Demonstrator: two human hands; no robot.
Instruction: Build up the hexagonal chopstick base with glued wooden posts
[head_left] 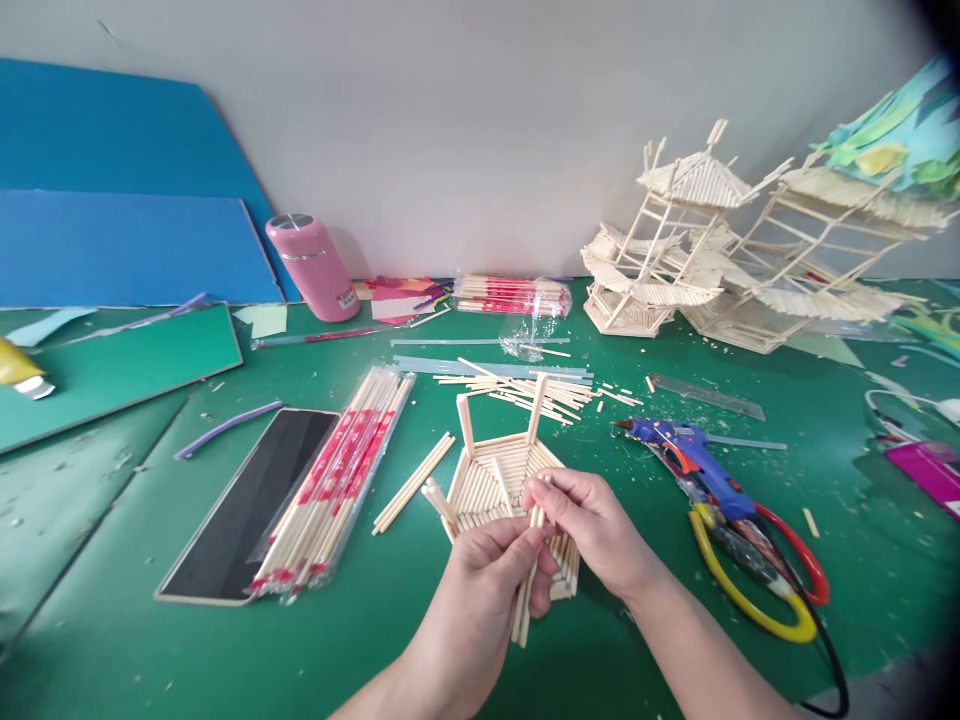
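My left hand [487, 580] pinches a small bundle of wooden sticks [524, 605] near its middle. At the upper end of the same sticks, my right hand [581, 515] closes its thumb and fingers on them. Behind and below both hands lies a many-sided base made of wooden sticks [480, 480], with upright stick posts [537, 408] at several corners. A loose stick [502, 482] lies on its floor. My hands cover the base's front part. Left of the base, a few sticks [414, 483] lie side by side on the green table.
A blue glue gun [697, 462] lies right, by yellow-and-red-handled pliers [795, 615]. Packaged sticks [337, 480] rest partly on a dark panel [240, 510] at left. Behind are scattered sticks [540, 392], a pink flask [313, 268] and stick pagoda models [660, 250].
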